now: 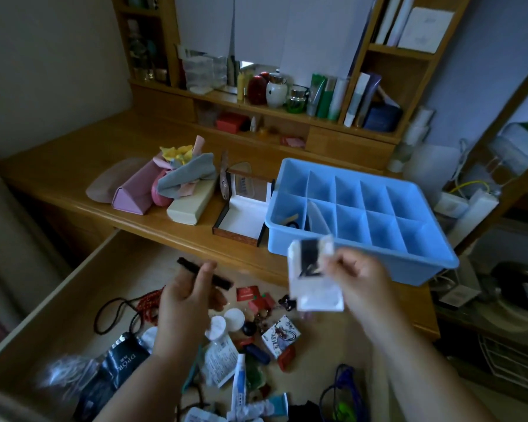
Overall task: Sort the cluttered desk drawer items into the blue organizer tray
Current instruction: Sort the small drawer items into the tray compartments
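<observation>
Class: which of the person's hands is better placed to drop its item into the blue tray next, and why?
Probably the right hand: it pinches a clear plastic packet just in front of the blue divided plastic organizer tray, while the left hand, holding a thin black stick, sits farther away over the open wooden drawer.

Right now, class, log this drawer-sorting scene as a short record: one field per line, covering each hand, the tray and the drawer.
left hand: holds a thin black stick-like item over the drawer
right hand: fingers pinch a clear plastic packet near the tray's front edge
blue organizer tray: on the desk; ten compartments, most bare; a black ring in the front-left one
drawer: open, cluttered with small items
</observation>
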Tool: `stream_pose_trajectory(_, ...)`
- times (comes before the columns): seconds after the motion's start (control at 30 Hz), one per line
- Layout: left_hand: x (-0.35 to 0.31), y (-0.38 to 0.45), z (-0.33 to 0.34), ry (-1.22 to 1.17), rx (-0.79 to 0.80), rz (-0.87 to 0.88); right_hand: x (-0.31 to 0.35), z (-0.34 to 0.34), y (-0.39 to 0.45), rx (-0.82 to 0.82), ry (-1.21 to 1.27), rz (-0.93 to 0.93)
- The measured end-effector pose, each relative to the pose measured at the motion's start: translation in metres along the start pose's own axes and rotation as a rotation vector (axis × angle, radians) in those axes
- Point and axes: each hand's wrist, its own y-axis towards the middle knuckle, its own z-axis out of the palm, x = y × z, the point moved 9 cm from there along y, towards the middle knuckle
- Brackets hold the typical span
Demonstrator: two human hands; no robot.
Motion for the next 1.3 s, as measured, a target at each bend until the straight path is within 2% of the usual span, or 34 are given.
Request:
stream_pose_trajectory(0.07,0.023,-0.003,-0.01,-0.004,-0.043,-0.083,0.019,-0.045,0.032,-0.249,-0.102,-0.044)
stream_pose_trajectory(0.13,0.044,-0.009,-0.012,0.005,-0.044,-0.136,0.041,-0.068,0.069,-0.348,-0.346,-0.086)
stream_pose_trajectory(0.2,0.058,-0.015,-0.009,0.05,-0.013,-0.144,0.051,-0.065,0.107,-0.283,-0.643,-0.072)
stream_pose_trajectory(0.27,0.063,-0.019,-0.005,0.058,0.022,-0.141,0.041,-0.046,0.137,-0.111,-0.907,0.029)
stream_pose_trajectory(0.4,0.044,-0.014,0.008,0.128,0.126,-0.058,0.025,-0.011,0.167,0.14,-1.184,0.148)
stream_pose_trajectory(0.57,-0.001,0.009,0.025,0.213,0.167,0.059,0.011,0.022,0.169,0.222,-1.176,0.156)
stream_pose_trajectory(0.77,-0.081,0.047,0.071,0.417,0.172,0.29,0.028,0.019,0.165,0.001,-0.999,-0.103)
stream_pose_trajectory(0.83,-0.105,0.065,0.1,0.584,0.201,0.383,0.033,0.023,0.166,0.023,-1.052,-0.124)
stream_pose_trajectory(0.9,-0.12,0.088,0.129,0.782,0.213,0.45,0.026,0.029,0.166,0.103,-1.073,-0.056)
stream_pose_trajectory(1.07,-0.095,0.142,0.183,1.319,0.32,0.281,0.01,0.034,0.162,0.315,-1.047,0.071)
stream_pose_trajectory(1.13,-0.094,0.139,0.19,1.341,0.303,0.329,0.011,0.029,0.16,0.372,-1.037,0.074)
stream_pose_trajectory(1.23,-0.109,0.107,0.189,1.201,0.252,0.627,0.009,0.021,0.159,0.454,-1.096,0.106)
stream_pose_trajectory(1.3,-0.108,0.075,0.179,1.066,0.308,0.802,0.008,0.014,0.159,0.452,-1.12,0.134)
